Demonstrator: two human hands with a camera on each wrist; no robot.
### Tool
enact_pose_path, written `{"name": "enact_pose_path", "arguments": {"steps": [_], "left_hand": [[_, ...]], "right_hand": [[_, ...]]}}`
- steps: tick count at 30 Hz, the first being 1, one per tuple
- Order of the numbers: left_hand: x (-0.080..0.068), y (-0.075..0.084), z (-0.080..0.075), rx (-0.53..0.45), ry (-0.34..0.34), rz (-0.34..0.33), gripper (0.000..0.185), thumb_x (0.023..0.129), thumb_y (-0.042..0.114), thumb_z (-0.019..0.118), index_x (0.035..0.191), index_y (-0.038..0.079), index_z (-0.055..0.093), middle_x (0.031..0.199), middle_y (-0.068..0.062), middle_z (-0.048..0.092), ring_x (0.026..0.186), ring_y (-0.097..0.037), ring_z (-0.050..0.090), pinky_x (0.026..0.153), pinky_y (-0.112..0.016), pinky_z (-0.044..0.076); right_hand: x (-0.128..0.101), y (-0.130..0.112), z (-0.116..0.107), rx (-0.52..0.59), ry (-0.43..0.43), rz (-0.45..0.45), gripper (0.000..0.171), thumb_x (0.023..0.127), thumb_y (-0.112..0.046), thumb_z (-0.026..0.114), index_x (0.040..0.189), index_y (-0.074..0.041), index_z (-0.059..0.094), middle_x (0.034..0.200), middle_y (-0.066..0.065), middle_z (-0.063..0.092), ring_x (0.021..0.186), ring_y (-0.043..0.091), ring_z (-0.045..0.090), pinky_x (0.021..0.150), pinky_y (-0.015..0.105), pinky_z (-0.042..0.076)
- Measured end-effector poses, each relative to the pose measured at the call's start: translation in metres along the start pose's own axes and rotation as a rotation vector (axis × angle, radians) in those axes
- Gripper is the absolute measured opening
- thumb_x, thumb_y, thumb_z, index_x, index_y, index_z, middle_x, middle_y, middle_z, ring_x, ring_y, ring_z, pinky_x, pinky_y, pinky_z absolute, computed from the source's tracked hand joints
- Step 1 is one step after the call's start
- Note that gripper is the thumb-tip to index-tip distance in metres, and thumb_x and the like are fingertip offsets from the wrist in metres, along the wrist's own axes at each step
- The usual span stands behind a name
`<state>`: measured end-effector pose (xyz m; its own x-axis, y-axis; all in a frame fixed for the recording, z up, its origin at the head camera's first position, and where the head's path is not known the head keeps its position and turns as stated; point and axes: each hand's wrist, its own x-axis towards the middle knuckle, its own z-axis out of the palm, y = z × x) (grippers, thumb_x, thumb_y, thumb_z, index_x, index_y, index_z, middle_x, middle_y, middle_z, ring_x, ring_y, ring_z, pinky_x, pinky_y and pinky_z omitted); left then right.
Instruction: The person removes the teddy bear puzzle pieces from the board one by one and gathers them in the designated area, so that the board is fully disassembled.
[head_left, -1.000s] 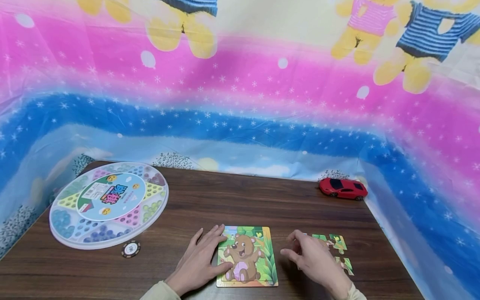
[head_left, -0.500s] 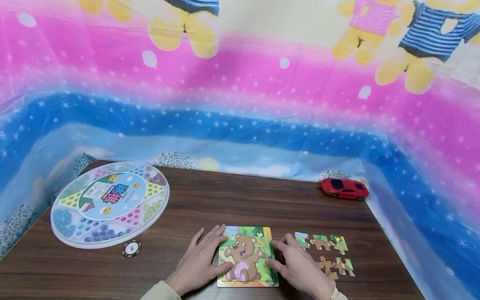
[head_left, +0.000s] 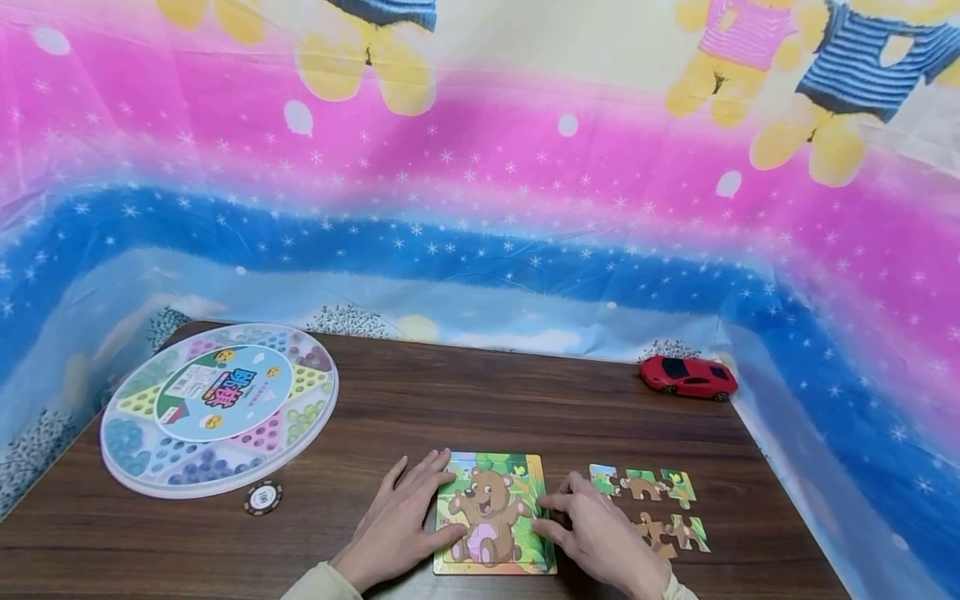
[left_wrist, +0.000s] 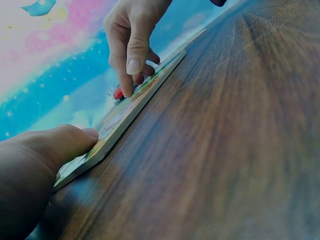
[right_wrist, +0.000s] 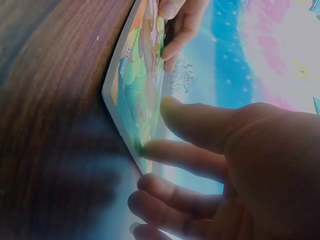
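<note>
A square jigsaw puzzle [head_left: 491,500] with a bear picture lies flat on the table in its thin frame board. My left hand [head_left: 401,521] rests along its left side, fingers stretched out and thumb on the picture near the lower left. The left wrist view has that thumb [left_wrist: 65,142] lying on the board's edge. At the right side is my right hand [head_left: 596,529], index finger and thumb extended over the picture. In the right wrist view its index fingertip [right_wrist: 150,149] meets the puzzle surface, the thumb stands apart, and no loose piece shows between them.
Several loose jigsaw pieces [head_left: 643,486] lie right of my right hand. A red toy car [head_left: 687,377] stands at the back right. Left on the table are a round Chinese checkers set [head_left: 221,400] and a poker chip [head_left: 263,497]. Printed cloth surrounds the table's back and sides.
My right hand has moved left from beside the loose pieces onto the puzzle's right side, uncovering those pieces. Over the last half second it has barely shifted. The left hand stays in place.
</note>
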<state>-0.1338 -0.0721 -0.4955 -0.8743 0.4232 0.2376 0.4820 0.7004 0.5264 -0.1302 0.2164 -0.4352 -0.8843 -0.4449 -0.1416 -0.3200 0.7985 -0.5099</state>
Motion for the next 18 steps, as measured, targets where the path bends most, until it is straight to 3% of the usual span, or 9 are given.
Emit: {"name": "enact_pose_path", "arguments": {"steps": [4, 10, 18], "left_hand": [[-0.0001, 0.0, 0.0003, -0.002, -0.004, -0.001, 0.069, 0.086, 0.06, 0.063, 0.134, 0.01, 0.056, 0.154, -0.008, 0.037, 0.142, -0.025, 0.031, 0.114, -0.056, 0.012], [-0.0006, -0.0002, 0.0009, -0.005, -0.004, -0.001, 0.069, 0.087, 0.06, 0.062, 0.134, 0.011, 0.056, 0.153, -0.008, 0.037, 0.142, -0.025, 0.031, 0.114, -0.056, 0.012], [0.0003, -0.0004, 0.0014, 0.003, -0.006, -0.007, 0.069, 0.086, 0.061, 0.062, 0.134, 0.011, 0.056, 0.154, -0.007, 0.036, 0.142, -0.023, 0.03, 0.115, -0.055, 0.012]], "right_hand": [[-0.0009, 0.0006, -0.0012, 0.023, -0.014, -0.009, 0.037, 0.095, -0.039, 0.062, 0.116, -0.01, 0.073, 0.094, -0.006, 0.051, 0.072, 0.006, 0.046, 0.057, 0.023, 0.042], [0.0005, 0.0017, -0.0013, 0.003, -0.011, 0.001, 0.048, 0.095, -0.043, 0.06, 0.122, -0.003, 0.068, 0.093, -0.004, 0.05, 0.068, 0.006, 0.044, 0.056, 0.023, 0.041], [0.0006, 0.0012, -0.0029, 0.006, -0.002, -0.014, 0.044, 0.094, -0.042, 0.061, 0.119, -0.007, 0.07, 0.092, -0.004, 0.05, 0.068, 0.005, 0.044, 0.056, 0.023, 0.041]]}}
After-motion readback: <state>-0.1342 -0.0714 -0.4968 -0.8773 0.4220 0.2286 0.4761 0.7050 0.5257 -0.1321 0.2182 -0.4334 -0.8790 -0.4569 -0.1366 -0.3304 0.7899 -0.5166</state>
